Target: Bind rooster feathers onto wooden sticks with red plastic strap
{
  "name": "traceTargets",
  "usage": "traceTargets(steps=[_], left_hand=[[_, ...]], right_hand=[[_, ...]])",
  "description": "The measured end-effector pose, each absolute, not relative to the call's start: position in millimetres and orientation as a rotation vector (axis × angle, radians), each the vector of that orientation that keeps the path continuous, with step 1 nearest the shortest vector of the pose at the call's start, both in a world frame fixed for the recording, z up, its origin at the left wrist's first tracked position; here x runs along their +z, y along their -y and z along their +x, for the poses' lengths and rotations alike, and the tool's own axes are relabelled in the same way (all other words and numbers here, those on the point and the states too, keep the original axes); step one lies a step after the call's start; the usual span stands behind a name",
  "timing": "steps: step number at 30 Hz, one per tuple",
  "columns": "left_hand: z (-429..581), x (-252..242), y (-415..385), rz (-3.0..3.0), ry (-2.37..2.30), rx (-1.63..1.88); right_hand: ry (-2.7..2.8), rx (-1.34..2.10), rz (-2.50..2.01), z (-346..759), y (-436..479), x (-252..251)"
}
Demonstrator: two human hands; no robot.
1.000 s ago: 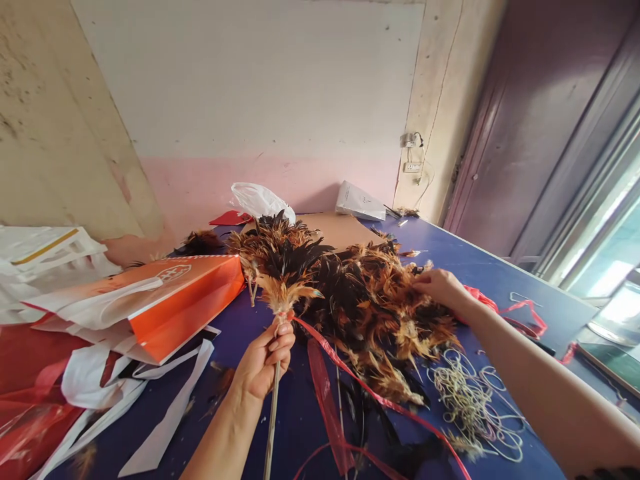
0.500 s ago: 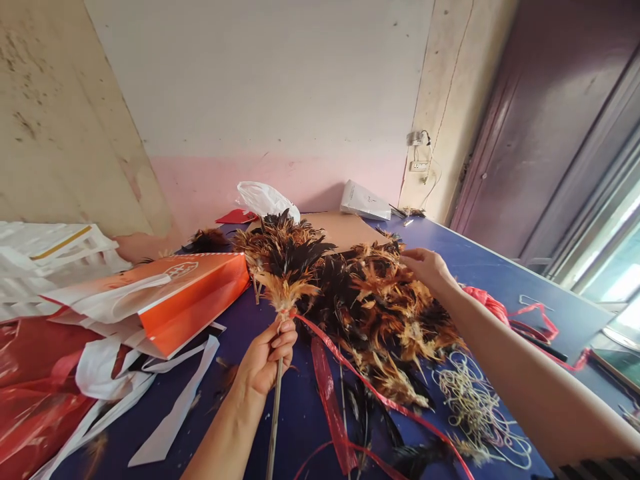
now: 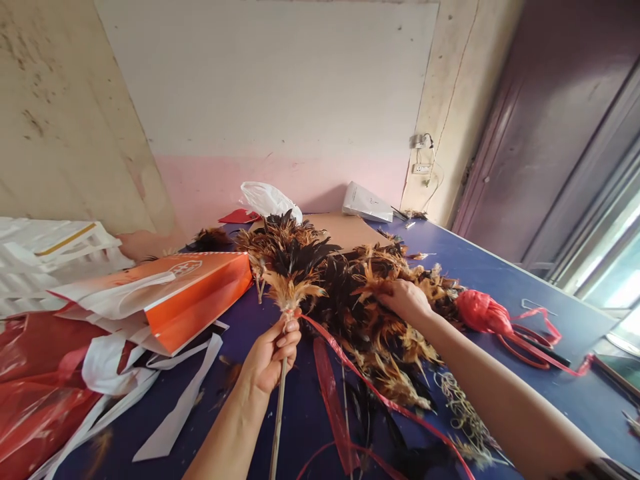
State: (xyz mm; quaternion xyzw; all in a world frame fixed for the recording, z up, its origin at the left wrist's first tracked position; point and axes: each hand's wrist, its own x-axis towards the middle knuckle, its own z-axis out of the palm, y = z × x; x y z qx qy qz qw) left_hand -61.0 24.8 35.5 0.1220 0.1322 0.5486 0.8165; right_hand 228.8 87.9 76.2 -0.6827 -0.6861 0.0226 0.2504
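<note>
Through the camera on my head, my left hand [image 3: 273, 357] was low in the middle, closed tight around a thin stick [image 3: 277, 430]. My thumb and fingers were wrapped about it just under the feather head [image 3: 290, 277] bound to its top. The stick stood nearly upright, and the brown and black feathers fanned out above my knuckles. A red ribbon [image 3: 383, 399] ran from the spot under my fingers down and to the right across the blue worktop [image 3: 505, 277].

My right hand [image 3: 405, 301] lay on top of the feather pile [image 3: 380, 340], just right of the stick. Its fingers were curled down and closed on a few feathers at the pile's upper edge.

A red ribbon ball [image 3: 477, 311] sat just beyond my right wrist, at the edge of the pile. A tangle of pale rubber bands [image 3: 467, 420] lay under my right forearm.

To the left an orange paper bag [image 3: 200, 293] lay on its side. Behind the feathers a brown cardboard sheet [image 3: 345, 230] and a white plastic bag [image 3: 270, 200] lay near the wall.
</note>
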Motion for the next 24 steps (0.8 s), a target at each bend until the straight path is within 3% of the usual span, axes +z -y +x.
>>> traceTargets(steps=[9, 14, 24], left_hand=[[-56, 37, -23, 0.347, -0.400, 1.167], [-52, 38, -19, 0.467, -0.494, 1.215], [-49, 36, -18, 0.611, -0.536, 1.240]], right_hand=[[1.369, 0.864, -1.160, 231, -83, 103], [1.033, 1.500, -0.736, 184, -49, 107], [1.135, 1.622, -0.703, 106, -19, 81]])
